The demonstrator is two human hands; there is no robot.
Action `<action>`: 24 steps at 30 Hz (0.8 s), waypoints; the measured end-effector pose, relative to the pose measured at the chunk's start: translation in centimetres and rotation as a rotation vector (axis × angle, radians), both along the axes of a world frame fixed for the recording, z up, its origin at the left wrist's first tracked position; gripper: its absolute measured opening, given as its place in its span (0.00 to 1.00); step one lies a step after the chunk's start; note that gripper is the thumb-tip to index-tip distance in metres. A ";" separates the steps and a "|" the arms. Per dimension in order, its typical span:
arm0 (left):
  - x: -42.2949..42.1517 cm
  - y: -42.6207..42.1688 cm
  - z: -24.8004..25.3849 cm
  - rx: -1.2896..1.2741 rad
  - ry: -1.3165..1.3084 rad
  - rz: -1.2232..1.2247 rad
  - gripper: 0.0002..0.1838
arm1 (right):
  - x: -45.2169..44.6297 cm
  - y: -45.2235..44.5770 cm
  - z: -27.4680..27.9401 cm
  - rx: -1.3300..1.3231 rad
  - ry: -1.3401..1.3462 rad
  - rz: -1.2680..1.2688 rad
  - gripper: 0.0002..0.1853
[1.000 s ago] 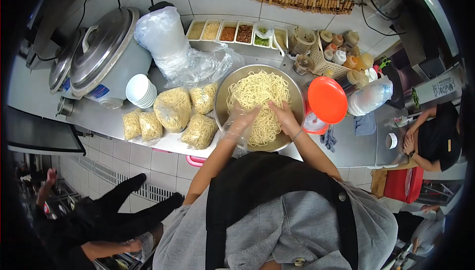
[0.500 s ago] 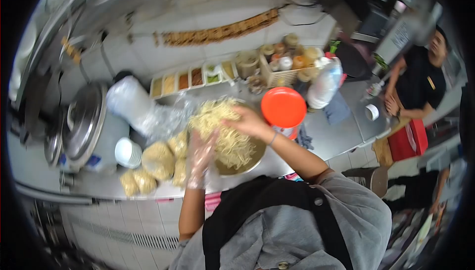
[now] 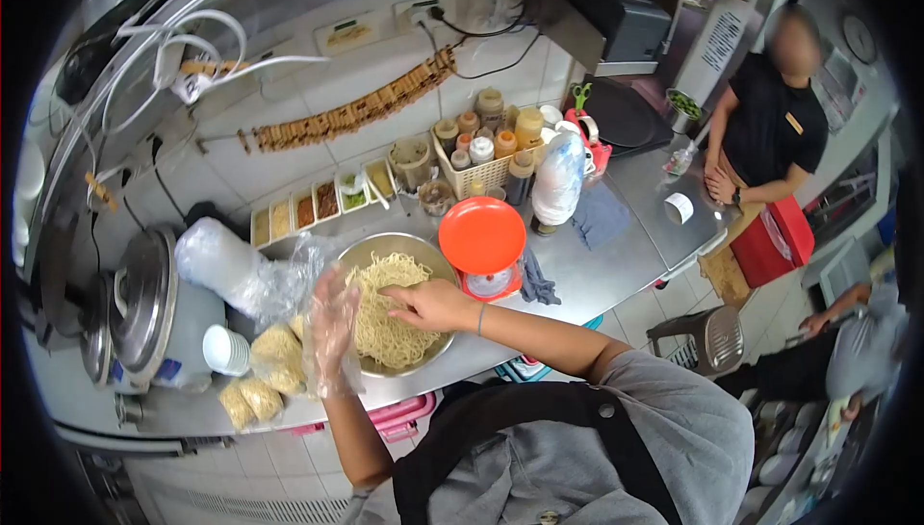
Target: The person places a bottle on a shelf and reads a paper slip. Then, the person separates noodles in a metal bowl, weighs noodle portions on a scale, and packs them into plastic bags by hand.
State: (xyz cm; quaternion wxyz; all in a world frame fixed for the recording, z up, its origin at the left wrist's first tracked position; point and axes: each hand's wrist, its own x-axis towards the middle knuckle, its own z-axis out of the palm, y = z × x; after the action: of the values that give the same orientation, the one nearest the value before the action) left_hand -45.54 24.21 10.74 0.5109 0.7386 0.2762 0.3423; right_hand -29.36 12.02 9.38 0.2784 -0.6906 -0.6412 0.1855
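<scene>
Pale noodles (image 3: pixel 390 318) lie heaped in a wide metal bowl (image 3: pixel 438 257) on the steel counter. My left hand (image 3: pixel 332 323), in a clear plastic glove, is raised at the bowl's left side with its fingers apart, holding nothing. Bare, with a band at the wrist, my right hand (image 3: pixel 433 306) is over the noodles, its index finger stretched out to the left and nothing visible in it. Just behind my right forearm stands a scale with a round red plate (image 3: pixel 482 236). Bags of noodles (image 3: pixel 277 357) sit to the left of the gloved hand.
White cups (image 3: pixel 226 350) and a large lidded pot (image 3: pixel 159 308) stand at the left. Behind the bowl are a topping tray (image 3: pixel 327 200), a bottle basket (image 3: pixel 481 175) and a wrapped stack (image 3: pixel 558 183). A person (image 3: pixel 775 121) leans at the counter's right end.
The view has swung up and to the right. Both hands have come up out of the noodles; the noodles seen lifted half a second ago now lie in the bowl.
</scene>
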 end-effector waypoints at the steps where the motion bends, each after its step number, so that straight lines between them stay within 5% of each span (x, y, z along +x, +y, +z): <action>1: 0.5 0.1 0.3 -0.011 0.001 0.027 0.26 | -0.3 0.1 -1.1 0.050 -0.090 0.066 0.18; 4: 0.8 0.4 0.5 0.104 0.023 0.114 0.26 | 0.3 0.4 -2.3 0.025 -0.239 0.184 0.16; 6: 1.4 0.5 -0.2 0.153 0.119 0.087 0.27 | 1.0 -0.1 -2.2 0.241 -0.134 -0.042 0.09; 10: 1.7 3.0 -7.7 0.305 0.451 -0.238 0.54 | 7.9 -2.5 0.4 0.796 -0.274 -0.512 0.07; 12: 2.0 2.1 -9.8 0.300 0.530 -0.313 0.62 | 11.8 -4.4 3.3 0.762 -0.388 -0.847 0.14; 14: 2.6 -0.4 -9.2 0.541 1.251 -0.269 0.70 | 14.9 -5.5 4.9 0.823 -0.616 -1.140 0.26; 16: 2.0 -0.2 -10.9 0.572 1.175 -0.248 0.70 | 17.9 -6.2 4.4 0.844 -0.666 -1.269 0.30; 21: 1.6 0.1 -11.7 0.538 1.103 -0.229 0.68 | 22.5 -6.2 1.5 0.145 -0.693 -1.467 0.31; 24: 1.2 0.4 -11.8 0.541 1.060 -0.244 0.67 | 26.0 -6.6 4.1 0.409 -0.965 -1.385 0.20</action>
State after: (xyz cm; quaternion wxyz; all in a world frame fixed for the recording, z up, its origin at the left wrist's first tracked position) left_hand -44.36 24.66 -1.08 0.1336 0.9385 0.3095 -0.0749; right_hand -3.34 5.46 13.51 0.1449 -0.8651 -0.1451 -0.4577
